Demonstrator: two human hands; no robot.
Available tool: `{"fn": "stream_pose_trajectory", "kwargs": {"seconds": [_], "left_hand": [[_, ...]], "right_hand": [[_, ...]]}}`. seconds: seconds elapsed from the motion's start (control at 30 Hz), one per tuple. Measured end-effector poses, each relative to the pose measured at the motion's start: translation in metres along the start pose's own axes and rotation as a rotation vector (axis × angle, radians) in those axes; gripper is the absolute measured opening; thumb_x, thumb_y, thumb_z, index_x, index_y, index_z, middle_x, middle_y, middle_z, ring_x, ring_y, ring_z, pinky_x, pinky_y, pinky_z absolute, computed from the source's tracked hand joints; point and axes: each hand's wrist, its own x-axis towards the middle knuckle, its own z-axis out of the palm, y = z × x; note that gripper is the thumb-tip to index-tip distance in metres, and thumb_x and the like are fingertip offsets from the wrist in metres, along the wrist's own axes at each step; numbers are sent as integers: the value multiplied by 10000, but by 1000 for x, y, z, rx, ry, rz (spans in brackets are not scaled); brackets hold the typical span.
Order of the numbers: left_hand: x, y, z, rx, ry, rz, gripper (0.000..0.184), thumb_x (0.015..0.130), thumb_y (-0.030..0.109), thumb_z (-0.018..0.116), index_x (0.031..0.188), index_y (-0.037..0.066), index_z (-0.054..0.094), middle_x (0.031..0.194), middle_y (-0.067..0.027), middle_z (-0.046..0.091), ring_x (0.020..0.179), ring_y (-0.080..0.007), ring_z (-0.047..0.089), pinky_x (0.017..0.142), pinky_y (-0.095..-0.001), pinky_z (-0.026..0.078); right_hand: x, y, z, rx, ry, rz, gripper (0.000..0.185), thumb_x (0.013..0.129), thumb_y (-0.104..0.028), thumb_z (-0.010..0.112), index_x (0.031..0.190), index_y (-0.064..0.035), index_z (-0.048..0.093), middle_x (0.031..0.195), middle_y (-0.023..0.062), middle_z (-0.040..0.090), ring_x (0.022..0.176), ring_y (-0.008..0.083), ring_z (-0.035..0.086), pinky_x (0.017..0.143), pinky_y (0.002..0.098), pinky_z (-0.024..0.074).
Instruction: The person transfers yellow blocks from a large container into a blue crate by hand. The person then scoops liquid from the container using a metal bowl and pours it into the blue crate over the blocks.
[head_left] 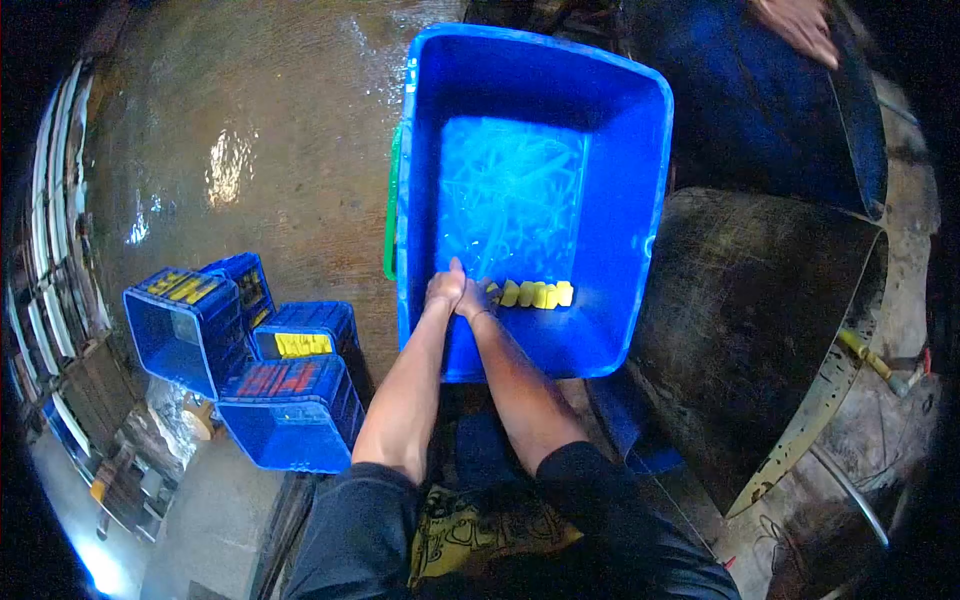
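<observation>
A large blue plastic tub (655,200) stands in front of me, with shallow water (515,190) over its bottom. Both my arms reach over its near rim. My left hand (446,287) is inside the tub, its thumb up and its fingers curled; what they hold, if anything, is hidden. Pressed against it is my right hand (474,298), whose fingers are mostly covered. Just right of the hands runs a row of yellow blocky shapes (538,294); whether they are painted letters or loose pieces I cannot tell.
Several smaller blue crates (290,435) stand at lower left, some with yellow or red markings. A green strip (392,205) shows along the tub's left side. Wet floor (250,100) lies beyond. Large dark curved panels (750,330) fill the right. Another person's hand (800,30) appears at top right.
</observation>
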Motion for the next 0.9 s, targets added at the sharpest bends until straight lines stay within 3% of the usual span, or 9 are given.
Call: {"fn": "stream_pose_trajectory", "kwargs": {"seconds": [0.1,0.17,0.27,0.4,0.5,0.57,0.7,0.83,0.9], "left_hand": [[5,-7,10,159,-108,-67,730,917,503,141,1234,-55,487,1328,-239,420,1274,-351,369,1079,-413,263],[16,-6,16,278,-136,-30,738,914,514,142,1262,-56,455,1340,-238,405,1283,-338,360,1079,-413,262],[6,10,28,469,110,74,692,909,518,238,1220,-42,499,1291,-235,462,1242,-367,400,1057,-418,289],[-71,131,40,-61,687,1147,308,805,265,620,969,7,580,968,-157,579,949,-308,522,860,-416,400],[-274,268,46,-530,304,1488,76,828,58,596,880,22,554,888,-67,531,828,-170,508,763,-280,427],[-387,317,76,-599,93,1704,95,780,12,610,860,28,562,838,-68,543,780,-168,532,729,-282,447],[-453,375,203,369,-384,2048,161,757,88,645,897,31,592,857,-151,624,782,-291,621,704,-355,499],[-355,347,352,1521,-565,1448,193,740,171,641,869,31,612,882,-208,638,834,-333,637,717,-400,519],[-272,289,384,1709,-525,1706,224,848,252,503,872,53,602,934,-170,626,886,-327,618,707,-421,513]], "right_hand": [[29,68,12,383,-258,-365,536,846,-446,509,1175,-28,574,1167,210,580,957,332,612,734,455,489],[-29,38,-82,664,-196,36,552,847,-449,533,1194,-21,562,1156,207,588,1001,300,604,801,412,485],[-102,17,-184,603,-126,-158,445,853,-259,626,1226,-32,536,1106,146,628,930,151,596,806,286,474],[-279,-8,-344,974,120,-459,364,828,-146,640,1158,-16,554,1042,98,624,933,148,587,827,300,465],[-387,34,-447,824,538,-727,320,804,-126,657,1096,-20,578,1047,93,619,968,166,591,843,325,465],[-420,97,-478,925,745,-496,279,795,-129,661,1044,-22,592,1026,110,624,939,203,609,830,351,474],[-375,280,-482,497,681,-125,261,740,-149,670,957,-17,612,999,172,628,876,300,632,809,366,491],[-292,404,-388,31,216,374,326,739,-160,616,1044,-48,595,984,205,601,920,370,586,809,415,493],[-267,424,-352,140,418,416,401,740,-117,590,1134,-57,553,1034,219,576,952,386,568,847,449,477]]}}
